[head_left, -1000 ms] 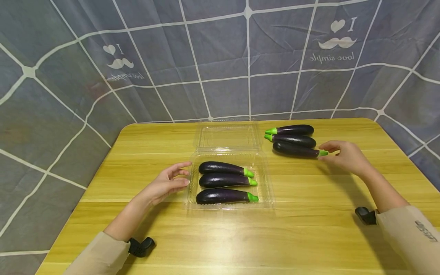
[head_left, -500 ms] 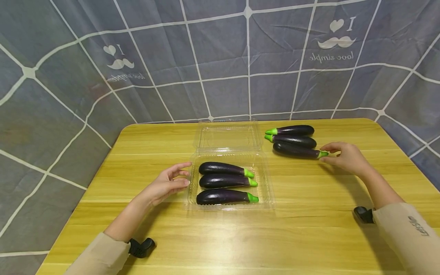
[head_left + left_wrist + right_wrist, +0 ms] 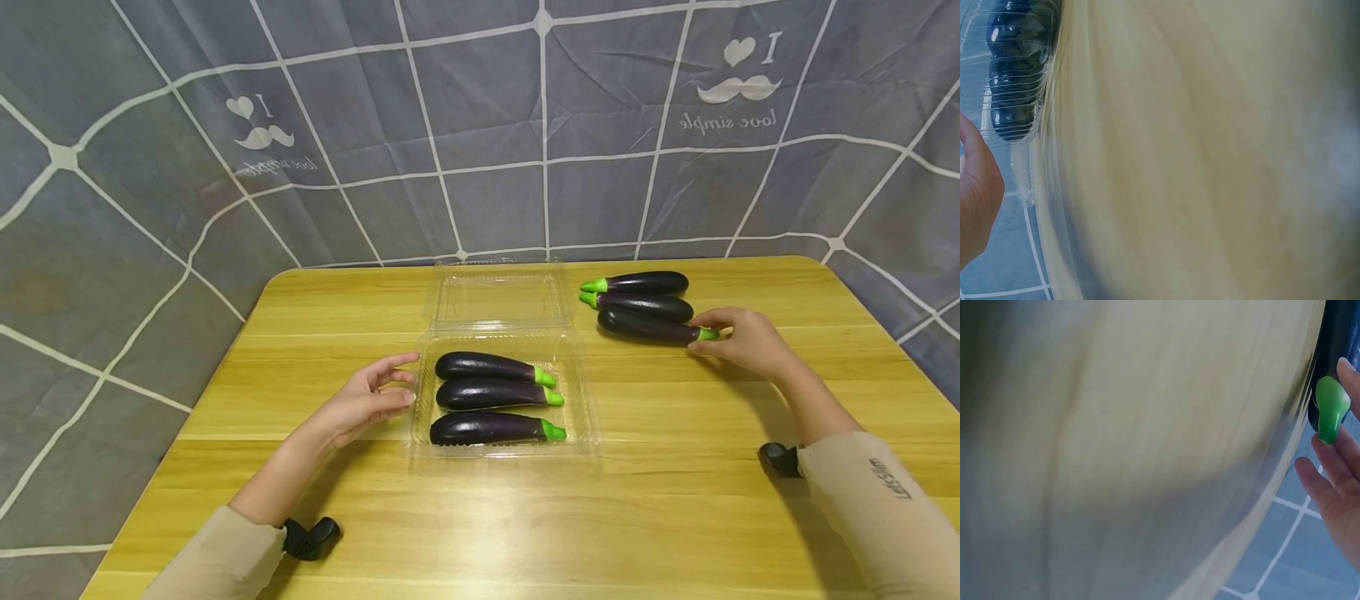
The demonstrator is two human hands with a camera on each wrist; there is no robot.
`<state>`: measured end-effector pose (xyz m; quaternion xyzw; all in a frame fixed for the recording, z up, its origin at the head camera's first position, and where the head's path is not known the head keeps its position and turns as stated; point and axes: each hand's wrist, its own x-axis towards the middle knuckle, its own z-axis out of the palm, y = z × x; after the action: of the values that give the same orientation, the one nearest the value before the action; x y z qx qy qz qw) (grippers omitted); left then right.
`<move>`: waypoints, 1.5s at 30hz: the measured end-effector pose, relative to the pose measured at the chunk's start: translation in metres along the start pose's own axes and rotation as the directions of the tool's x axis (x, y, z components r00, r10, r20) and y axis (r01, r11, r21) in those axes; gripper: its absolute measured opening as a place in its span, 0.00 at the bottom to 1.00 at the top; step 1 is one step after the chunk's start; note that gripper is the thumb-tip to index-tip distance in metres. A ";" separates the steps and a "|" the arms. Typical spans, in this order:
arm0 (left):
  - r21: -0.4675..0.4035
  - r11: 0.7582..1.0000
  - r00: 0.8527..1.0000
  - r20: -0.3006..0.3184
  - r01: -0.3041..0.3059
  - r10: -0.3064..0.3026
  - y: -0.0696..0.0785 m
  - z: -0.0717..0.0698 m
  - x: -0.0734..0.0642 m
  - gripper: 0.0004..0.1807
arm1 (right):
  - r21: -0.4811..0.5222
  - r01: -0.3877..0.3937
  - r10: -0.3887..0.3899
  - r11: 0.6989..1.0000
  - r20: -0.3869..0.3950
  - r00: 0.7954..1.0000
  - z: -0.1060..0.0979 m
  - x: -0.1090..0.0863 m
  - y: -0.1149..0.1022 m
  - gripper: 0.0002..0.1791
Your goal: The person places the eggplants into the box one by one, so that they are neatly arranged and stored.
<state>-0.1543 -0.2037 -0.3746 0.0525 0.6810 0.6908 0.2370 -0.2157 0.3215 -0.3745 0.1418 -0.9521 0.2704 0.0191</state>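
Observation:
In the head view, three dark purple eggplants lie side by side in a clear plastic clamshell box (image 3: 581, 417), green stems to the right; the front one is an eggplant (image 3: 483, 428). My left hand (image 3: 360, 400) stands at the box's left wall, fingers loosely spread, holding nothing. Three more eggplants lie on the table at the back right. My right hand (image 3: 750, 342) pinches the stem end of the nearest eggplant (image 3: 645, 326), thumb on the near side and fingers on the far side. Its green stem (image 3: 1331, 403) shows between thumb and fingers in the right wrist view.
The clear lid (image 3: 498, 300) lies folded back behind the box. Beyond the loose pair, the rear eggplant (image 3: 648, 282) is close to the back edge of the wooden table (image 3: 480, 525). A grey gridded curtain (image 3: 495, 108) hangs behind and at the sides.
My right hand has moved slightly left, closing its thumb and fingers around the stem end of the nearest loose eggplant. The left hand and the box stay in place.

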 end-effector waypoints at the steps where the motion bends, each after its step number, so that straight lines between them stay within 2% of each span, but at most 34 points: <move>1: 0.000 1.000 1.000 0.002 -0.001 0.001 0.000 0.000 0.000 0.36 | -0.002 0.001 -0.001 1.000 -0.001 1.000 0.000 0.000 0.000 0.21; 15: -0.007 1.000 1.000 0.001 -0.002 0.002 0.001 0.001 0.001 0.36 | -0.024 0.021 -0.020 1.000 0.030 0.999 0.004 0.007 0.001 0.17; 34: -0.003 1.000 1.000 -0.003 -0.002 0.002 0.002 0.001 -0.001 0.36 | -0.011 0.067 -0.066 0.998 0.038 0.997 0.007 0.003 -0.002 0.17; 45: -0.013 1.000 1.000 0.000 -0.004 0.004 0.001 0.001 -0.001 0.36 | 0.002 0.087 -0.087 0.996 0.030 0.996 0.001 -0.001 -0.010 0.17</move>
<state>-0.1529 -0.2033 -0.3731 0.0522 0.6764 0.6958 0.2357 -0.2116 0.3128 -0.3703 0.1870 -0.9451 0.2674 0.0166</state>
